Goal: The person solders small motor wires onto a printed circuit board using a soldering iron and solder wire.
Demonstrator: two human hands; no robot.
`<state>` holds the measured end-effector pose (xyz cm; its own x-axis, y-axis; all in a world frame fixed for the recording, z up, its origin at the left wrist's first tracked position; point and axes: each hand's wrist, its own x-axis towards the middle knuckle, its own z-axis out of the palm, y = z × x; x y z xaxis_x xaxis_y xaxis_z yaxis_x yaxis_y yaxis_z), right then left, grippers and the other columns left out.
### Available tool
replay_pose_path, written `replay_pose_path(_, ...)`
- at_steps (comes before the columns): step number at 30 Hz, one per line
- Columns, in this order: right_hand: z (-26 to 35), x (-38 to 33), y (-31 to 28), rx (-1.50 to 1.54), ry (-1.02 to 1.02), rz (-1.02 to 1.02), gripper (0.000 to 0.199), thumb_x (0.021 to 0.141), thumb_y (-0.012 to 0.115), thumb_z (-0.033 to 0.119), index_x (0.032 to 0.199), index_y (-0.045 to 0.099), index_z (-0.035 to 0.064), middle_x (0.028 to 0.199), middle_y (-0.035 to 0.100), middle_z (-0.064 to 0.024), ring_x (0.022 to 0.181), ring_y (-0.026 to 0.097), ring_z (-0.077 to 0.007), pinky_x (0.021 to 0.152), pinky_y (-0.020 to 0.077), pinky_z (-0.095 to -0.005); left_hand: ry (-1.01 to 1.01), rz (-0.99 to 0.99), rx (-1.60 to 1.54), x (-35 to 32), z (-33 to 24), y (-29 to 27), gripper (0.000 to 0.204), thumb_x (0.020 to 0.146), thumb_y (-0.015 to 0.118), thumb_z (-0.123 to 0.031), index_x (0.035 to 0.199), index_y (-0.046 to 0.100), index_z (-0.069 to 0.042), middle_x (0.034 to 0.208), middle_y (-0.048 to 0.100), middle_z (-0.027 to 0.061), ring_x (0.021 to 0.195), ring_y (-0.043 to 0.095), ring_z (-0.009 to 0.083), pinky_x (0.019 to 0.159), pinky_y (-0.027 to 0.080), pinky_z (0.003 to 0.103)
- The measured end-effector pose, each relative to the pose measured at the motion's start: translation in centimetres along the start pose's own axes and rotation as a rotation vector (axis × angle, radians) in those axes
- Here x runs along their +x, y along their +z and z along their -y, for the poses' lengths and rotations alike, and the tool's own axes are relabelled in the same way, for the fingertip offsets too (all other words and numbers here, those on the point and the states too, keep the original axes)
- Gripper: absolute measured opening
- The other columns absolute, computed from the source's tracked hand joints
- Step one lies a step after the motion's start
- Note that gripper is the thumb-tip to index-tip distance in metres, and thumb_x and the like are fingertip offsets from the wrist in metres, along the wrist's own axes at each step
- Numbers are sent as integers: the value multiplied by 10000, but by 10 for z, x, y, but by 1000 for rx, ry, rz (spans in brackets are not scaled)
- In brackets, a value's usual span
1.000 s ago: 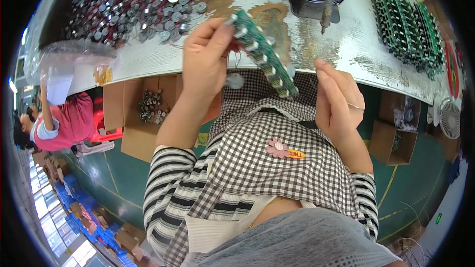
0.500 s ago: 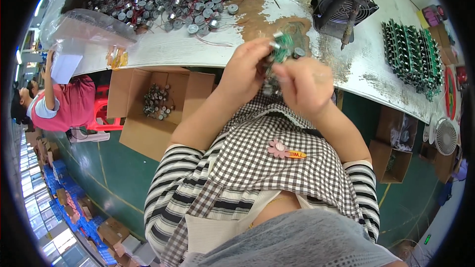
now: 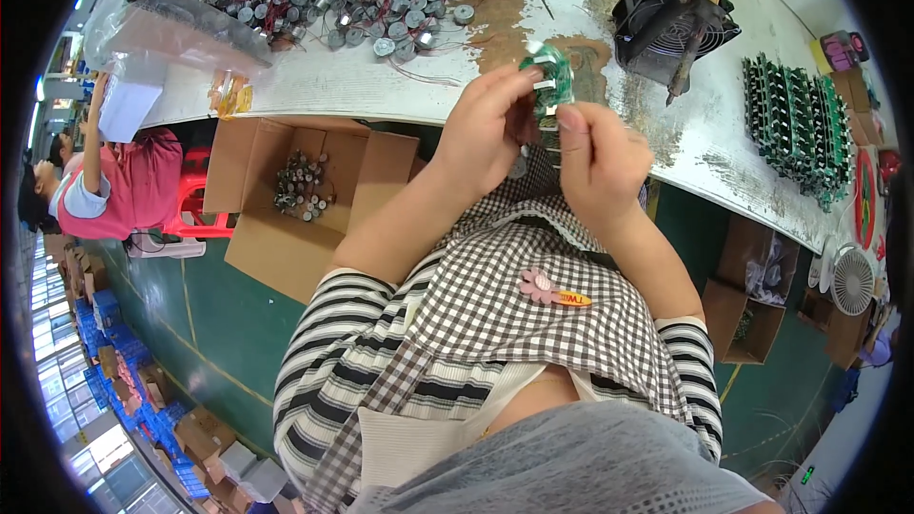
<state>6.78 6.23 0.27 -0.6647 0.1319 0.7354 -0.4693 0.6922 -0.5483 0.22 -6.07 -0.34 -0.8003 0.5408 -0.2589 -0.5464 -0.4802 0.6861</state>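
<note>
We hold the green circuit board up just above the worktop edge, left hand fingers closed on its side to steady it, right hand fingers pinched shut on its lower edge near the protruding pins.

camera: one view only, worn on my head, the left of a side-by-side pair.
facing: steeply down over my chest and lap, toward the table at the far edge.
nearness: very close to my own body; my left hand and right hand sit near the middle of the picture, forearms coming up from the near edge.
lens: wide fisheye, dark round rim, the table's straight edge bends.
reach: the floor on the left, a cardboard box under the table, a fan far right.
</note>
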Motion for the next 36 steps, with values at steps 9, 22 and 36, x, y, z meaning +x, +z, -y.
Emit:
replay_pose_path(9,-9,5,-3,39,-108,151,118,868,618,48,926,577,-46,626,583,-100,455,542,-208,436,422,-329,59,158,-124,1,-5,-5,183,920,519,-124,1052,606,-33,902,638,36,801,592,130,713,474,245)
replay_pose_path(22,1,-5,13,321,480,42,153,926,573,108,985,596,-32,641,588,-61,528,528,-93,487,421,-243,449,24,204,-9,13,-1,171,966,516,-185,986,578,-27,821,546,-46,703,432,21,625,358,189)
replay_pose_path(36,2,-21,15,80,-39,75,130,924,592,98,857,562,-9,619,620,-57,480,546,-65,440,413,-190,50,136,75,-30,4,-24,253,976,490,-260,954,579,-24,798,567,-10,749,518,72,689,424,221)
